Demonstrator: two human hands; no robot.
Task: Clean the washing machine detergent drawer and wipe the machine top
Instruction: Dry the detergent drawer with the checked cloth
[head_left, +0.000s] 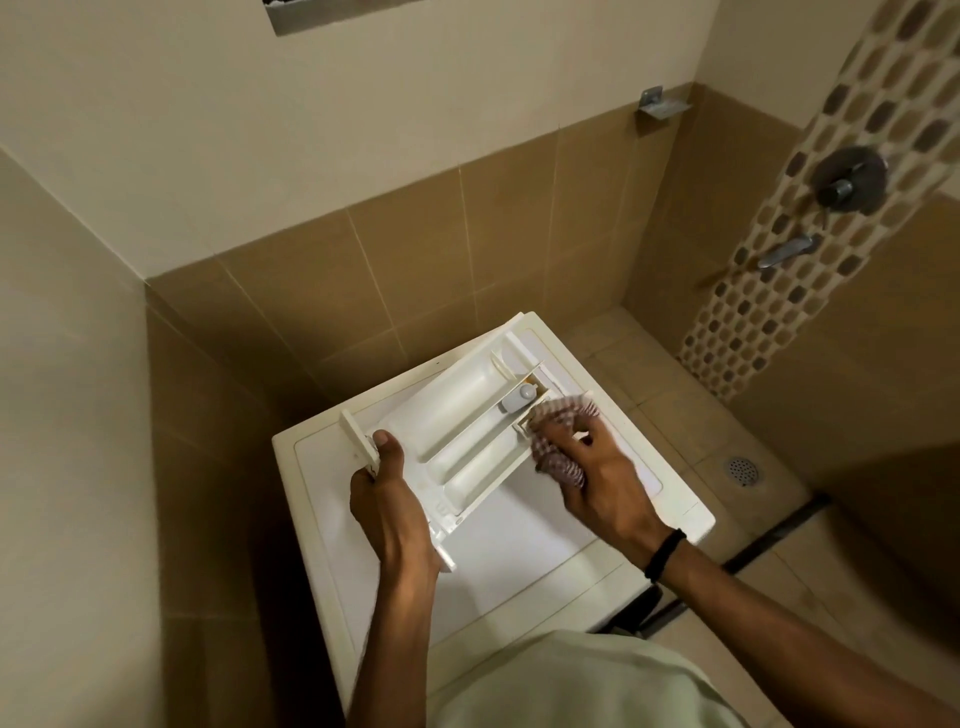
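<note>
The white washing machine top (519, 535) is seen nearest. The detergent drawer (457, 421) is held slantwise over the machine's middle, compartments facing up; whether it rests on the top cannot be told. Its front panel, toward the machine's left side, is grasped by the left hand (387, 499), with the thumb laid on top. A checked cloth (563, 415) is bunched in the curled fingers of the right hand (597, 483) and pressed against the drawer's right side. A black band (665, 553) is worn on that wrist. Right of the machine, a floor drain (743, 467) is seen; beyond the machine, a shower valve (849, 179) is fixed to the tiled wall.
</note>
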